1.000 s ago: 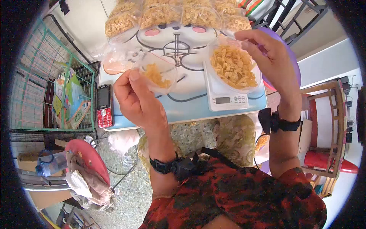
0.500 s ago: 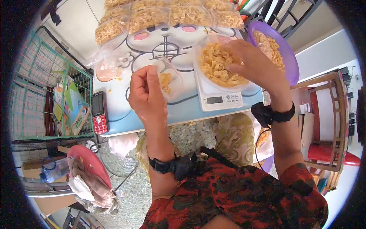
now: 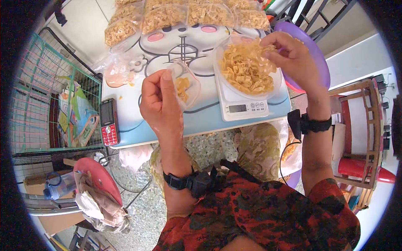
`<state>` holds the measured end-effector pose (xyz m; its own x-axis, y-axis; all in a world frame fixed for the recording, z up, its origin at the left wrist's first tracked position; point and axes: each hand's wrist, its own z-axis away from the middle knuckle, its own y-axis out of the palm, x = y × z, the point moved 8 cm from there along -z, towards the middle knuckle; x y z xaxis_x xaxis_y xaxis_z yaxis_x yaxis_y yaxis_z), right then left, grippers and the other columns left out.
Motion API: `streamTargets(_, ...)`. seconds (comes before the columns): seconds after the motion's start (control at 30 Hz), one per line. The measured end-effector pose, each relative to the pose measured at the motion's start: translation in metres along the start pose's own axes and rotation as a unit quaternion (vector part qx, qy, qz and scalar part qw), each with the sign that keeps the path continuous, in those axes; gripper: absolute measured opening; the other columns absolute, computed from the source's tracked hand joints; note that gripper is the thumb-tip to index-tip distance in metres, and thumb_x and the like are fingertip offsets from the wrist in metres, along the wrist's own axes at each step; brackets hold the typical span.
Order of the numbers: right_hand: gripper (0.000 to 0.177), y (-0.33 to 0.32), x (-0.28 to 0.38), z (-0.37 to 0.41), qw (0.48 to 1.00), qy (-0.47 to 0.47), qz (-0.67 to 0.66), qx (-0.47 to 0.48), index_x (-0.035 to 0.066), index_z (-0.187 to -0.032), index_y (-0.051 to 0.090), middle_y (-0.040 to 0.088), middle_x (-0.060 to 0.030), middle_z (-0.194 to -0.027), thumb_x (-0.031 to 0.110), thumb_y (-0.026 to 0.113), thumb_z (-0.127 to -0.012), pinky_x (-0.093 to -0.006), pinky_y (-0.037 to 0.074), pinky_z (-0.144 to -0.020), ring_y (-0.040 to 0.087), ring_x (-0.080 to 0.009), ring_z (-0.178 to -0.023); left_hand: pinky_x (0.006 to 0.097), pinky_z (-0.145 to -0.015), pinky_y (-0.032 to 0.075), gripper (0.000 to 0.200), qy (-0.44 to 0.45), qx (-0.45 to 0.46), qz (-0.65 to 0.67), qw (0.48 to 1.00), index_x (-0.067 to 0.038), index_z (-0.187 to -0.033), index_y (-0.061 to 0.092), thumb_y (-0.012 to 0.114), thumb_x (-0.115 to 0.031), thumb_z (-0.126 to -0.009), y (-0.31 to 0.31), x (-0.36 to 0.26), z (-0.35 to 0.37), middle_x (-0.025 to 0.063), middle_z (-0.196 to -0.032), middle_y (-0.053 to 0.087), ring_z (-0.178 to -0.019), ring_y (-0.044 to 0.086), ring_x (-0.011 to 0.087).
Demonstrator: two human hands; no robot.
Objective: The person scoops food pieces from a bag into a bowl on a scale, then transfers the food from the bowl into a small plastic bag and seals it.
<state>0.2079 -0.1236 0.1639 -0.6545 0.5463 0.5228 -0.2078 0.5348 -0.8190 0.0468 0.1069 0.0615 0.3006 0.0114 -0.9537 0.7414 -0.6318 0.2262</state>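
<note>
My left hand [image 3: 160, 98] is closed on a small clear plastic cup [image 3: 193, 93], tilted and with a few yellow strips inside. To its right, a clear round bowl [image 3: 218, 74] sits on a white digital kitchen scale [image 3: 260, 116]. Thin, flat yellow food strips [image 3: 247, 69] fill much of this bowl. My right hand [image 3: 289, 58] is above the bowl's right side, fingers curled in a pinch with some strips at the tips. How many it holds is hidden.
Clear bags of strips [image 3: 165, 17] stand in rows along the table's back. A purple basin [image 3: 320, 62] lies behind my right hand. A red-and-black mobile phone [image 3: 109, 122] rests at the left edge, beside a green wire cage [image 3: 46, 100]. An empty-looking plastic bag [image 3: 119, 73] lies at left.
My right hand has moved up and right, from over the strips towards the bowl's right rim, and its fingers have curled in. My left hand stays almost in place with the cup.
</note>
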Motion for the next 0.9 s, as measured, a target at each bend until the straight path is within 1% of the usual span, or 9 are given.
streamTargets(0.1, 0.023, -0.008, -0.007, 0.002, 0.994, 0.037, -0.102, 0.003, 0.006, -0.104, 0.063, 0.065, -0.0038, -0.09, 0.014, 0.067, -0.083, -0.0274, 0.05, -0.072, 0.061, -0.0125, -0.077, 0.0177, -0.065, 0.042, 0.02, -0.003, -0.002, 0.001, 1.0, -0.002, -0.1, 0.064, 0.06, -0.021, -0.095, 0.0, -0.001, 0.0, -0.0006, -0.087, 0.062, -0.075, 0.052, 0.0035)
streamTargets(0.2, 0.023, -0.007, 0.008, 0.004, 0.998, 0.025, -0.05, 0.015, 0.005, -0.105, 0.062, 0.065, -0.007, -0.092, 0.013, 0.065, -0.084, -0.0286, 0.05, -0.073, 0.062, -0.0157, -0.079, 0.0176, -0.064, 0.042, 0.019, -0.005, -0.003, 0.002, 1.0, -0.002, -0.1, 0.064, 0.06, -0.021, -0.096, 0.0, -0.001, 0.0, -0.0008, -0.087, 0.062, -0.074, 0.052, 0.0034)
streamTargets(0.3, 0.028, 0.009, 0.01, 0.005, 0.996, -0.053, 0.068, 0.028, 0.006, -0.111, 0.059, 0.065, -0.0118, -0.096, 0.012, 0.061, -0.083, -0.032, 0.051, -0.076, 0.064, -0.0229, -0.083, 0.0175, -0.063, 0.042, 0.019, -0.008, -0.003, 0.013, 1.0, -0.002, -0.1, 0.063, 0.06, -0.021, -0.096, 0.0, 0.001, 0.0, -0.0008, -0.086, 0.062, -0.074, 0.052, 0.0033)
streamTargets(0.4, 0.036, 0.023, 0.008, 0.005, 0.993, -0.04, 0.104, 0.037, 0.007, -0.117, 0.055, 0.064, -0.0161, -0.1, 0.012, 0.061, -0.082, -0.0364, 0.051, -0.079, 0.064, -0.0304, -0.09, 0.0175, -0.063, 0.042, 0.019, -0.013, -0.003, 0.019, 1.0, -0.002, -0.1, 0.063, 0.061, -0.02, -0.095, -0.002, 0.004, -0.001, -0.0006, -0.087, 0.062, -0.074, 0.052, 0.0036)
streamTargets(0.5, 0.042, 0.028, 0.014, 0.005, 0.992, -0.061, 0.102, 0.039, 0.007, -0.121, 0.053, 0.063, -0.0173, -0.103, 0.013, 0.063, -0.081, -0.0394, 0.051, -0.081, 0.063, -0.0328, -0.094, 0.0177, -0.064, 0.043, 0.018, -0.01, -0.006, 0.013, 1.0, -0.002, -0.1, 0.063, 0.061, -0.02, -0.095, -0.003, 0.004, -0.001, -0.0001, -0.087, 0.063, -0.075, 0.053, 0.004)
streamTargets(0.63, 0.043, 0.031, 0.022, 0.006, 0.99, -0.082, 0.091, 0.065, 0.006, -0.121, 0.054, 0.06, -0.0174, -0.112, 0.017, 0.065, -0.081, -0.0389, 0.05, -0.085, 0.061, -0.0331, -0.099, 0.0184, -0.066, 0.045, 0.018, 0.008, -0.007, 0.01, 1.0, -0.002, -0.1, 0.063, 0.061, -0.02, -0.095, -0.002, 0.002, -0.002, 0.0005, -0.087, 0.063, -0.076, 0.054, 0.0047)
streamTargets(0.7, 0.044, 0.034, 0.027, 0.007, 0.99, -0.09, 0.081, 0.07, 0.006, -0.122, 0.054, 0.058, -0.0171, -0.116, 0.02, 0.066, -0.081, -0.0388, 0.049, -0.089, 0.06, -0.033, -0.103, 0.0188, -0.066, 0.045, 0.019, -0.001, -0.004, 0.011, 1.0, -0.002, -0.1, 0.063, 0.061, -0.02, -0.095, -0.001, 0.004, -0.002, 0.0006, -0.087, 0.063, -0.077, 0.055, 0.0049)
streamTargets(0.8, 0.042, 0.042, 0.031, 0.009, 0.984, -0.132, 0.108, 0.055, 0.007, -0.119, 0.058, 0.055, -0.0118, -0.119, 0.011, 0.069, -0.079, -0.0317, 0.047, -0.087, 0.055, -0.0251, -0.107, 0.0192, -0.066, 0.045, 0.019, -0.004, -0.002, 0.006, 1.0, -0.002, -0.099, 0.063, 0.061, -0.021, -0.096, -0.001, 0.003, -0.001, 0.0006, -0.087, 0.063, -0.077, 0.055, 0.0049)
streamTargets(0.9, 0.031, 0.047, 0.031, 0.008, 0.98, -0.145, 0.131, 0.036, 0.005, -0.11, 0.061, 0.057, -0.0112, -0.112, 0.01, 0.067, -0.08, -0.0338, 0.048, -0.084, 0.058, -0.026, -0.1, 0.0192, -0.066, 0.045, 0.019, 0.0, -0.007, 0.0, 1.0, -0.002, -0.098, 0.063, 0.06, -0.02, -0.096, -0.002, 0.001, -0.001, 0.0003, -0.086, 0.063, -0.076, 0.054, 0.0047)
